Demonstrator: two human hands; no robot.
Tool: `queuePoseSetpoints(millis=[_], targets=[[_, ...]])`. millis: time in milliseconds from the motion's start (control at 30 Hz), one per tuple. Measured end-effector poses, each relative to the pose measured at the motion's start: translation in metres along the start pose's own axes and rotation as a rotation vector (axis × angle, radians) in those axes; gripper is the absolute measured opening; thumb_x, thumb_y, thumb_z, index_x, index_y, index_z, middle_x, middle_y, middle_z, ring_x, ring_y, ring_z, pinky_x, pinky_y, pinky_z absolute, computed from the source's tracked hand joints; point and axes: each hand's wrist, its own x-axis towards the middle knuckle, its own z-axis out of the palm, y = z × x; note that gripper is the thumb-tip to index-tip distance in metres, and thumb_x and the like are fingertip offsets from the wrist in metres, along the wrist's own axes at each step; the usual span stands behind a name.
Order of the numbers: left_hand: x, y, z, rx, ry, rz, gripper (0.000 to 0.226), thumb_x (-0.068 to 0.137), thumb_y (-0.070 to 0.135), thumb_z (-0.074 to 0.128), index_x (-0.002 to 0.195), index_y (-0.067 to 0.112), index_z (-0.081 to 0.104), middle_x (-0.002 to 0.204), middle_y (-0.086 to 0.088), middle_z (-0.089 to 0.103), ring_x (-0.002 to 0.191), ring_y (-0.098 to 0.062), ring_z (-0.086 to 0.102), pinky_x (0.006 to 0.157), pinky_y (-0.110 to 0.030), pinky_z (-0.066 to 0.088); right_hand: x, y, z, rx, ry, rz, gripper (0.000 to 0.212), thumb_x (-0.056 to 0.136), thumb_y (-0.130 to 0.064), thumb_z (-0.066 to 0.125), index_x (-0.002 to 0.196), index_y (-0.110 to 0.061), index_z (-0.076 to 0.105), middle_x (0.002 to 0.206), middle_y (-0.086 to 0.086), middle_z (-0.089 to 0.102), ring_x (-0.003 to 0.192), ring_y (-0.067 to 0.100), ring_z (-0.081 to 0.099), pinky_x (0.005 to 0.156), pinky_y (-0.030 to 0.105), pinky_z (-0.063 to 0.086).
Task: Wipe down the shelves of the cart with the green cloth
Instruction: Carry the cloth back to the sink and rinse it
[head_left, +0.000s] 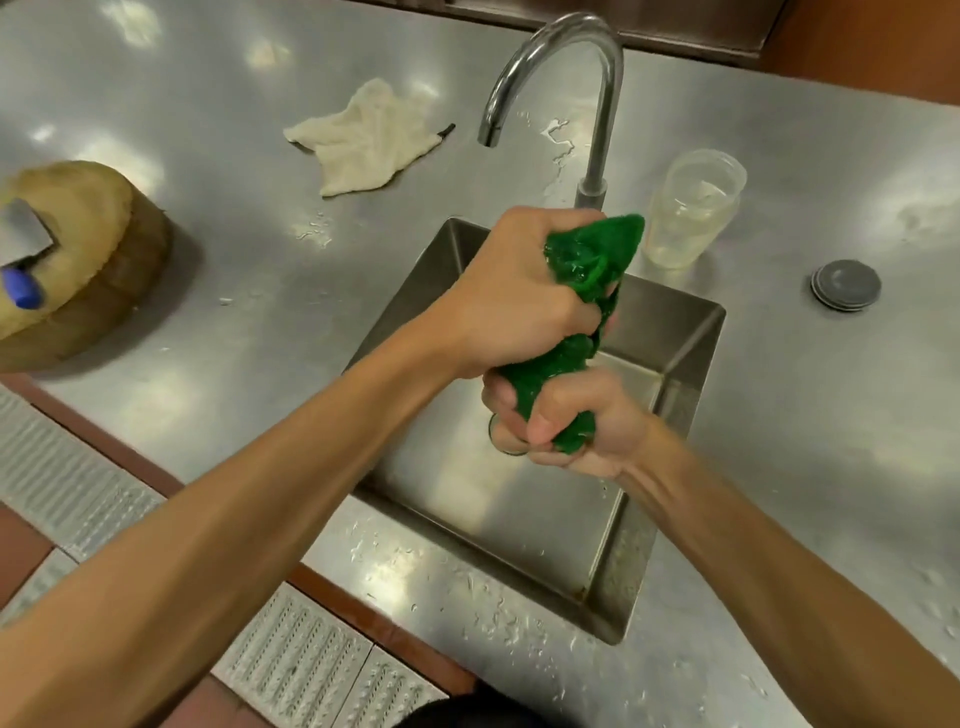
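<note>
The green cloth (587, 260) is bunched and twisted into a rope over the steel sink (685, 332). My left hand (514, 301) grips its upper part in a tight fist. My right hand (571, 421) is clenched around its lower end, just below the left hand. One corner of the cloth sticks out above my left fist. The cloth looks wet and shiny. No cart is in view.
A curved tap (571, 67) rises behind the sink. On the steel counter lie a white cloth (363, 140), a clear plastic cup (691, 208), a round grey plug (845, 285) and a wooden chopping block (88, 260) with a cleaver (23, 244). Water drops dot the counter.
</note>
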Motion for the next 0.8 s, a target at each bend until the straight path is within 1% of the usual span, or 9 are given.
queuePoseSetpoints(millis=[133, 233, 367, 433, 500, 567, 600, 700, 800], targets=[[0.001, 0.005, -0.002, -0.054, -0.111, 0.027, 0.033, 0.065, -0.030, 0.053, 0.073, 0.002, 0.052, 0.066, -0.020, 0.052, 0.062, -0.027, 0.056, 0.055, -0.030, 0.050, 0.004, -0.003, -0.005, 0.085, -0.190, 0.066, 0.020, 0.051, -0.001, 0.057, 0.069, -0.011, 0.055, 0.053, 0.000, 0.045, 0.039, 0.006, 0.027, 0.039, 0.014, 0.008], [0.002, 0.000, -0.003, -0.115, -0.121, 0.039, 0.037, 0.065, -0.029, 0.053, 0.071, 0.007, 0.050, 0.064, -0.013, 0.052, 0.063, -0.026, 0.057, 0.059, -0.031, 0.051, 0.004, -0.005, -0.008, 0.085, -0.225, 0.092, 0.025, 0.048, -0.001, 0.065, 0.070, -0.009, 0.054, 0.054, 0.004, 0.043, 0.040, 0.010, 0.021, 0.041, 0.021, 0.002], [-0.001, -0.018, -0.010, -0.144, -0.043, -0.052, 0.031, 0.061, -0.019, 0.060, 0.073, 0.008, 0.053, 0.069, -0.010, 0.060, 0.070, -0.026, 0.063, 0.070, -0.042, 0.054, 0.004, -0.002, -0.006, -0.184, 0.005, 0.087, 0.021, 0.063, -0.011, 0.069, 0.076, -0.006, 0.053, 0.058, 0.009, 0.045, 0.042, 0.013, 0.030, 0.038, 0.021, 0.008], [-0.007, -0.028, -0.015, -0.100, 0.022, -0.069, 0.032, 0.061, -0.013, 0.069, 0.081, 0.009, 0.058, 0.079, -0.008, 0.063, 0.078, -0.024, 0.064, 0.075, -0.041, 0.055, 0.002, 0.000, -0.002, -0.307, 0.140, 0.034, 0.018, 0.073, -0.016, 0.074, 0.083, -0.008, 0.062, 0.071, 0.013, 0.060, 0.053, 0.018, 0.053, 0.038, 0.024, 0.033], [-0.017, -0.037, -0.022, -0.070, 0.079, -0.094, 0.035, 0.066, -0.001, 0.077, 0.097, 0.008, 0.063, 0.090, -0.003, 0.067, 0.088, -0.022, 0.067, 0.084, -0.041, 0.056, -0.003, 0.004, -0.002, -0.293, 0.217, 0.026, 0.026, 0.078, -0.025, 0.077, 0.099, -0.014, 0.068, 0.096, 0.010, 0.071, 0.086, 0.022, 0.069, 0.063, 0.032, 0.056], [-0.029, -0.044, -0.028, -0.128, 0.120, -0.147, 0.043, 0.074, 0.013, 0.077, 0.113, 0.005, 0.062, 0.102, -0.010, 0.068, 0.098, -0.027, 0.068, 0.090, -0.045, 0.055, -0.007, 0.010, -0.004, -0.243, 0.256, 0.039, 0.043, 0.079, -0.038, 0.076, 0.116, -0.020, 0.064, 0.116, 0.003, 0.071, 0.111, 0.020, 0.067, 0.091, 0.042, 0.055], [-0.035, -0.046, -0.030, -0.153, 0.141, -0.172, 0.045, 0.077, 0.019, 0.075, 0.118, 0.006, 0.062, 0.108, -0.014, 0.068, 0.103, -0.030, 0.068, 0.091, -0.045, 0.055, -0.008, 0.014, -0.002, -0.264, 0.289, 0.039, 0.047, 0.079, -0.042, 0.072, 0.120, -0.020, 0.062, 0.119, 0.001, 0.071, 0.113, 0.019, 0.065, 0.095, 0.045, 0.053], [-0.047, -0.052, -0.042, -0.070, 0.282, -0.171, 0.023, 0.089, 0.016, 0.068, 0.111, 0.010, 0.070, 0.106, -0.009, 0.074, 0.100, -0.022, 0.072, 0.086, -0.034, 0.058, -0.003, 0.026, 0.002, -0.420, 0.430, 0.010, 0.045, 0.078, -0.042, 0.073, 0.118, -0.023, 0.063, 0.115, -0.003, 0.073, 0.107, 0.015, 0.068, 0.094, 0.047, 0.055], [-0.067, -0.061, -0.061, -0.006, 0.439, -0.185, 0.009, 0.088, 0.004, 0.073, 0.095, 0.009, 0.071, 0.089, -0.003, 0.076, 0.081, -0.012, 0.074, 0.073, -0.026, 0.058, 0.001, 0.039, 0.004, -0.521, 0.593, -0.059, 0.065, 0.059, -0.055, 0.087, 0.113, -0.029, 0.064, 0.112, -0.005, 0.073, 0.105, 0.015, 0.069, 0.092, 0.049, 0.055]])
